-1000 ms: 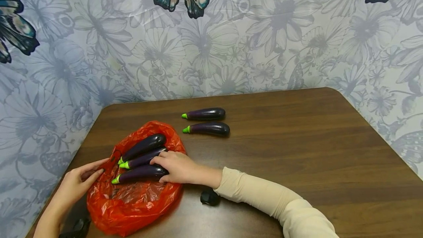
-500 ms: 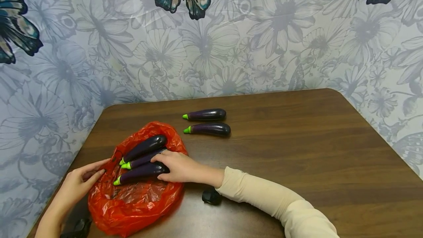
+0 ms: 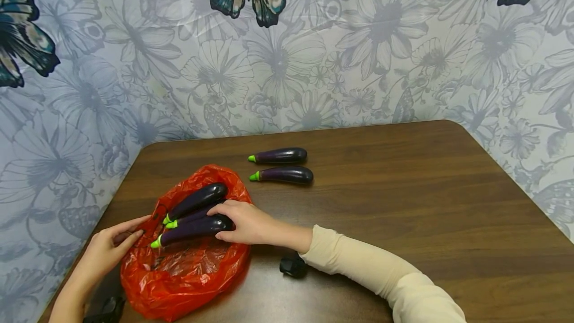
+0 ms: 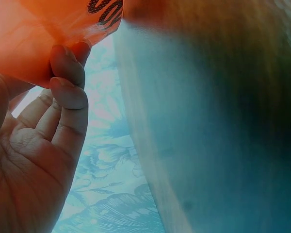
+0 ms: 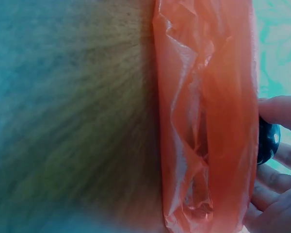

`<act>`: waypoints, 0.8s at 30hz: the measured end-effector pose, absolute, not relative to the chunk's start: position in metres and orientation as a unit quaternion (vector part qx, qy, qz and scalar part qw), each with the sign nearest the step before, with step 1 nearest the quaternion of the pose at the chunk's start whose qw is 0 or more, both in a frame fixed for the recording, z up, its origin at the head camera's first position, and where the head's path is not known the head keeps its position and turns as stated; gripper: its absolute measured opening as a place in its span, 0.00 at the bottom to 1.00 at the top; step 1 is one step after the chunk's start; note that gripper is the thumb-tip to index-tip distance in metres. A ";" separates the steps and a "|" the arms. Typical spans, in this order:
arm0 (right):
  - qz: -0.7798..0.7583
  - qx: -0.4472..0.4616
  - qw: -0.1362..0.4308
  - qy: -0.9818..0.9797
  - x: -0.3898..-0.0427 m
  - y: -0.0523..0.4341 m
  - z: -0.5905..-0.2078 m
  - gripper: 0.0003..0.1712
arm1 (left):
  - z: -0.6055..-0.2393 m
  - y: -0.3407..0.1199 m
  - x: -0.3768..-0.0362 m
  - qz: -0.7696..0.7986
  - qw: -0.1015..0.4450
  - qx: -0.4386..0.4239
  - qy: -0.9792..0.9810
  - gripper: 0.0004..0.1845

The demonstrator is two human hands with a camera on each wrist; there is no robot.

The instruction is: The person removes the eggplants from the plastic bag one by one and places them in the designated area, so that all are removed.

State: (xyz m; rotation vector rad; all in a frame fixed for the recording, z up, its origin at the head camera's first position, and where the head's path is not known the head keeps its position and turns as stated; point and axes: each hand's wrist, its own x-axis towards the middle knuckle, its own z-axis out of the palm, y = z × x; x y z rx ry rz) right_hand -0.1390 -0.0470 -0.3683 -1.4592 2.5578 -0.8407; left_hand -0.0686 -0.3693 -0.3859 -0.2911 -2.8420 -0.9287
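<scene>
Down at the near left corner of the dark brown wooden table point(image 3: 403, 198), a crumpled red plastic bag point(image 3: 188, 268) is lying spread out with three glossy dark purple toy eggplants with bright green stems resting on it. The right hand point(image 3: 244, 223), coming out of a cream long sleeve point(image 3: 381, 273), is curling its fingers and thumb around the blunt end of the nearest eggplant point(image 3: 193, 230), which is lying with its green tip pointing left; in the right wrist view the dark rounded end is showing between the fingertips, just behind the bag's orange-red wall. The middle eggplant point(image 3: 190, 217) is lying pressed against it, mostly covered by it, and the farthest eggplant point(image 3: 197, 201) is sitting just beyond. The left hand point(image 3: 105, 250) is pinching the bag's left edge between thumb and fingers, the fingers bending over the plastic in the left wrist view. Farther back, two more purple eggplants point(image 3: 280, 155) point(image 3: 283, 175) are lying side by side on bare wood, well apart from the bag. A small black object point(image 3: 293, 265) is sitting under the right forearm.
</scene>
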 end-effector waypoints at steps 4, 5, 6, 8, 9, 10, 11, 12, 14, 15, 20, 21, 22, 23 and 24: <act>-0.288 -0.473 0.039 0.832 -0.139 -0.040 -0.366 0.26 | -0.385 -0.369 -0.069 -0.308 0.070 -0.097 -0.944 0.18; -0.291 -0.472 0.039 0.831 -0.139 -0.039 -0.365 0.26 | -0.385 -0.369 -0.069 -0.309 0.071 -0.098 -0.943 0.18; -0.292 -0.471 0.038 0.832 -0.139 -0.037 -0.365 0.26 | -0.384 -0.369 -0.069 -0.307 0.072 -0.099 -0.944 0.18; -0.296 -0.469 0.037 0.832 -0.140 -0.033 -0.365 0.26 | -0.384 -0.369 -0.069 -0.306 0.074 -0.100 -0.944 0.18; -0.299 -0.468 0.037 0.831 -0.141 -0.031 -0.365 0.26 | -0.384 -0.369 -0.069 -0.305 0.075 -0.100 -0.944 0.18; -0.302 -0.468 0.036 0.830 -0.141 -0.030 -0.364 0.26 | -0.384 -0.369 -0.069 -0.306 0.075 -0.101 -0.944 0.18; -0.305 -0.466 0.036 0.830 -0.141 -0.028 -0.364 0.26 | -0.384 -0.369 -0.069 -0.306 0.075 -0.101 -0.944 0.18; -0.308 -0.465 0.035 0.829 -0.142 -0.026 -0.364 0.26 | -0.384 -0.369 -0.069 -0.305 0.075 -0.100 -0.944 0.18; -0.316 -0.463 0.033 0.828 -0.142 -0.022 -0.362 0.26 | -0.385 -0.369 -0.069 -0.306 0.074 -0.101 -0.944 0.18; -0.319 -0.460 0.032 0.828 -0.143 -0.019 -0.361 0.26 | -0.385 -0.369 -0.069 -0.306 0.074 -0.100 -0.944 0.18; -0.338 -0.448 0.019 0.827 -0.145 -0.006 -0.359 0.26 | -0.386 -0.369 -0.069 -0.303 0.073 -0.098 -0.945 0.18; -0.342 -0.446 0.016 0.827 -0.146 -0.003 -0.359 0.26 | -0.386 -0.369 -0.069 -0.303 0.071 -0.097 -0.945 0.18; -0.346 -0.444 0.014 0.826 -0.147 0.000 -0.358 0.26 | -0.386 -0.368 -0.069 -0.303 0.070 -0.095 -0.946 0.18; -0.353 -0.443 0.013 0.824 -0.148 0.003 -0.359 0.26 | -0.385 -0.368 -0.069 -0.303 0.068 -0.094 -0.946 0.18; -0.360 -0.440 0.014 0.823 -0.149 0.006 -0.359 0.26 | -0.385 -0.368 -0.069 -0.303 0.066 -0.091 -0.946 0.18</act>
